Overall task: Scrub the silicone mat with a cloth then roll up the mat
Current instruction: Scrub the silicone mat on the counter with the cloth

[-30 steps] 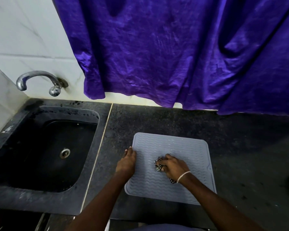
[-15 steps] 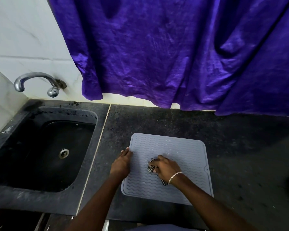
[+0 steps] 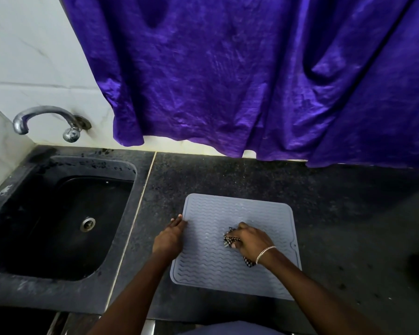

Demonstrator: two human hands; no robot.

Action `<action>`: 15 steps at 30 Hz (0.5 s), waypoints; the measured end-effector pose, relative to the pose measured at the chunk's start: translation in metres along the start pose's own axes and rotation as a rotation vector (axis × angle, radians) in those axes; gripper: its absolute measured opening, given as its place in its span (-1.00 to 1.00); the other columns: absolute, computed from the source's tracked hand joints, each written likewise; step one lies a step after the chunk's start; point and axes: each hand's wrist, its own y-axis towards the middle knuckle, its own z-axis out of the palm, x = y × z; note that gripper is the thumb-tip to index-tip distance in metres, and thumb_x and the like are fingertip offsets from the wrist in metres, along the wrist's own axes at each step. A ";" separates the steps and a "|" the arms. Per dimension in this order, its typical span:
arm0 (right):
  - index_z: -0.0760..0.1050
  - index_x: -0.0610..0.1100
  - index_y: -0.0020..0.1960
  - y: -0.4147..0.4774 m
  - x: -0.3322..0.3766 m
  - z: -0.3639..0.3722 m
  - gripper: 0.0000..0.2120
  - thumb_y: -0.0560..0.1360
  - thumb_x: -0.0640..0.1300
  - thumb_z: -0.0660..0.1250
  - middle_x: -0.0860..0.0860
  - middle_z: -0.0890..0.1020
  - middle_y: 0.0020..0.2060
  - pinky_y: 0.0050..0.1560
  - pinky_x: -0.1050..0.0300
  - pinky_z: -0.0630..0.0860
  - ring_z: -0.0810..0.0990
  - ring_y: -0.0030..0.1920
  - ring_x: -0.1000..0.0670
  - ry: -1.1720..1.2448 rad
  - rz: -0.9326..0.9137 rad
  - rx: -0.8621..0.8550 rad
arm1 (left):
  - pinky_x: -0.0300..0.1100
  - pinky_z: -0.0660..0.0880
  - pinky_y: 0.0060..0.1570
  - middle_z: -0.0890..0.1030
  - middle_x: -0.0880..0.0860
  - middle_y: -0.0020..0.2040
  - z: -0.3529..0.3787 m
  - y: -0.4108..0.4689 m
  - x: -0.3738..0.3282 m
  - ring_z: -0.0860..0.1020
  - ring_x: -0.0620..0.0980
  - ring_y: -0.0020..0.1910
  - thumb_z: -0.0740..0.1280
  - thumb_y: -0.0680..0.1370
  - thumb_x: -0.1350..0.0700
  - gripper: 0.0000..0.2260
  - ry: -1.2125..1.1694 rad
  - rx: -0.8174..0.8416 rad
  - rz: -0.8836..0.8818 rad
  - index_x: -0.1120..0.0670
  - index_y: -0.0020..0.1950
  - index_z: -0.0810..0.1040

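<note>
A grey-blue square silicone mat with wavy ridges lies flat on the dark speckled stone counter, just right of the black sink. The right hand, a silver chain bracelet on its wrist, has its fingers curled round a bunched black-and-white checked cloth, pressed onto the mat's middle. The left hand rests at the mat's left edge, fingers straight and together. A purple curtain hangs behind.
</note>
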 end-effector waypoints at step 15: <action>0.54 0.20 0.27 -0.030 -0.041 0.006 -0.68 0.53 0.00 0.33 0.12 0.50 0.13 0.09 0.19 0.49 0.55 0.16 0.02 0.003 0.015 -0.011 | 0.03 0.38 0.43 -0.05 -0.09 0.65 -0.001 -0.003 -0.008 0.07 -0.01 0.62 0.31 0.55 0.25 -0.28 0.070 0.019 -0.009 -0.08 0.62 0.06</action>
